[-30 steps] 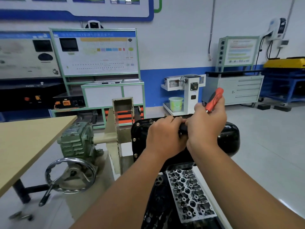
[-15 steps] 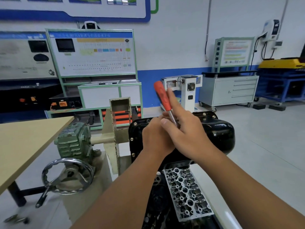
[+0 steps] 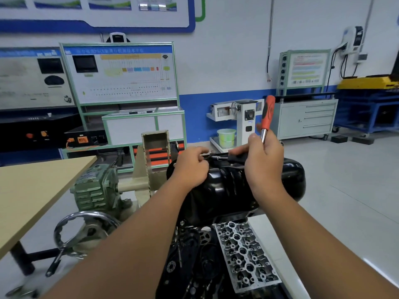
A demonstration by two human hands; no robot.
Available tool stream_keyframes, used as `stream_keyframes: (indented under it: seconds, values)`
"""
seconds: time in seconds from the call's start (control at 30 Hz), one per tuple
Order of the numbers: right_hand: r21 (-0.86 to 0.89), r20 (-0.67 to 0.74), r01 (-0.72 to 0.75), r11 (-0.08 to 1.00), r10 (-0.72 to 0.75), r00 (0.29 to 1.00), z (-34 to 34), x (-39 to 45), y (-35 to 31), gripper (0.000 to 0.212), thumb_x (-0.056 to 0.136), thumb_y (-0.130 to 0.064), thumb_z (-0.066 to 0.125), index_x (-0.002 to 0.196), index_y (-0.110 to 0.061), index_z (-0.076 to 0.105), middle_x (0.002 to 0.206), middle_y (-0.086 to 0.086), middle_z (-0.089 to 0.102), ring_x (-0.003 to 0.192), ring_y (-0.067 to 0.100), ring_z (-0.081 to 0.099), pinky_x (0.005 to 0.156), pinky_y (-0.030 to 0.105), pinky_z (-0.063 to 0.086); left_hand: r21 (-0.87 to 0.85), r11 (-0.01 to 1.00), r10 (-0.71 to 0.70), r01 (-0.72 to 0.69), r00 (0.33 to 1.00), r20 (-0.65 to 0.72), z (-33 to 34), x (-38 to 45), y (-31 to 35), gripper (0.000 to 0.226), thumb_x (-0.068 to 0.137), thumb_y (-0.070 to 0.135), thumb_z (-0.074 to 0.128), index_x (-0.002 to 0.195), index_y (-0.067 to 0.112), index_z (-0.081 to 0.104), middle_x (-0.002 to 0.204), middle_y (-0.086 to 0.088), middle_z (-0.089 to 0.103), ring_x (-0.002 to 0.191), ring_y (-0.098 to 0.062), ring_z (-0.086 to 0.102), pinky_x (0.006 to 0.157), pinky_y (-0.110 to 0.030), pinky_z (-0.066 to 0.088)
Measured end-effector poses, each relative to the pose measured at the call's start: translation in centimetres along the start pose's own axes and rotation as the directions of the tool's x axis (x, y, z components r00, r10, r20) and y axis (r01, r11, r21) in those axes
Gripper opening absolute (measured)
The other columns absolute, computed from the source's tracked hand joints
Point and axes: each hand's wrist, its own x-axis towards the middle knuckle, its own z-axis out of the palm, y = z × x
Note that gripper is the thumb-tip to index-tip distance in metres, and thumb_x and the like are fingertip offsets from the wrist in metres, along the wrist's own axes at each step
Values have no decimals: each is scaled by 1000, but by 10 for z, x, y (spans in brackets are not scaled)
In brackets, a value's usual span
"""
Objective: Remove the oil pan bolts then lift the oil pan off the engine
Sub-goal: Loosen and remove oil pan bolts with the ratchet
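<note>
Pale wood forms the table (image 3: 32, 190) at the left, beside a green gearbox (image 3: 97, 188) and handwheel (image 3: 84, 231). The black oil pan (image 3: 226, 190) is seated on the engine (image 3: 246, 253) at centre. Its far rim is pinched by the curled left hand (image 3: 190, 167). A red-handled ratchet (image 3: 266, 117) is gripped upright by the right hand (image 3: 263, 160).

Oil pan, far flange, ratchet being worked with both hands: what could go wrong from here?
1. The right hand grips the ratchet low, near its metal shank; a slip off the bolt could likely drive knuckles into the oil pan.
2. The left hand pinches at the far flange; a freed bolt may drop into the exposed cylinder head below.
3. The bolt itself is hidden by the hands, so socket seating cannot be checked.
</note>
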Motion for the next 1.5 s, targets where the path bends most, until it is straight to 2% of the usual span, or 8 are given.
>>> stream_keyframes:
  seconds: [0.17, 0.37, 0.67, 0.8, 1.0, 1.23, 1.4, 1.5]
  values:
    - [-64, 127, 147, 987, -139, 982, -10, -13, 13, 19, 98, -30, 43, 110, -37, 56, 69, 2, 73, 63, 14, 66, 61, 12, 46, 469, 881, -32, 71, 995, -90, -3, 20, 13, 52, 86, 19, 60, 131, 43, 65, 138, 9, 61, 133, -27, 39, 102, -49, 31]
    - [-117, 360, 296, 948, -237, 902, -18, -19, 21, 25, 102, -22, 46, 123, -30, 57, 77, 0, 72, 55, 10, 57, 53, 17, 43, 543, 838, -54, 47, 999, -3, 4, 35, 17, 36, 90, 21, 57, 105, 49, 74, 119, 14, 68, 123, -23, 53, 97, -49, 25]
    - [31, 15, 85, 996, -86, 996, -5, -21, 24, 23, 100, -31, 40, 119, -39, 50, 76, 1, 76, 84, 11, 70, 83, 22, 49, 535, 834, 160, -136, 987, 1, 2, 28, 22, 25, 90, 24, 60, 95, 41, 77, 101, 11, 69, 110, -22, 56, 95, -45, 40]
    - [-80, 52, 122, 989, -118, 992, -6, -23, 19, 25, 97, -31, 44, 106, -53, 53, 92, -21, 73, 86, 1, 67, 77, 14, 48, 190, 882, 420, -430, 903, 95, 4, -10, 24, 33, 81, 25, 54, 103, 18, 78, 98, 0, 67, 93, -22, 59, 86, -39, 51]
    - [-67, 258, 25, 997, -7, 966, -7, -27, 9, 31, 100, -31, 51, 128, -45, 57, 120, -9, 71, 117, 4, 64, 104, 27, 49, 303, 684, 659, -664, 740, 133, 5, -38, 20, 37, 90, 33, 49, 116, 13, 66, 102, -3, 68, 88, -32, 57, 75, -50, 48]
    - [178, -222, -234, 956, 270, 937, 12, -43, -2, 53, 93, -23, 65, 140, -39, 48, 102, -12, 75, 93, 4, 72, 91, 37, 57, 260, 789, 588, -557, 807, -56, 13, -56, 24, 34, 87, 16, 55, 115, 11, 74, 106, -3, 75, 102, -28, 67, 86, -41, 51]
    - [-282, 420, 85, 956, 44, 907, 13, -33, -5, 80, 92, -18, 56, 140, -76, 30, 118, -20, 68, 109, -12, 60, 97, 26, 48, 316, 856, 463, -409, 878, -118, 15, -62, 29, 13, 89, 11, 60, 100, 12, 67, 88, -7, 70, 83, -31, 67, 69, -35, 49]
    - [-375, 508, 123, 919, 93, 856, 2, -19, -8, 62, 85, -28, 54, 122, -78, 50, 110, -21, 69, 110, -6, 61, 93, 27, 48, 377, 699, 642, -607, 766, 44, 7, -59, 32, 33, 89, 16, 47, 110, 1, 67, 99, -16, 69, 93, -37, 66, 82, -45, 54]
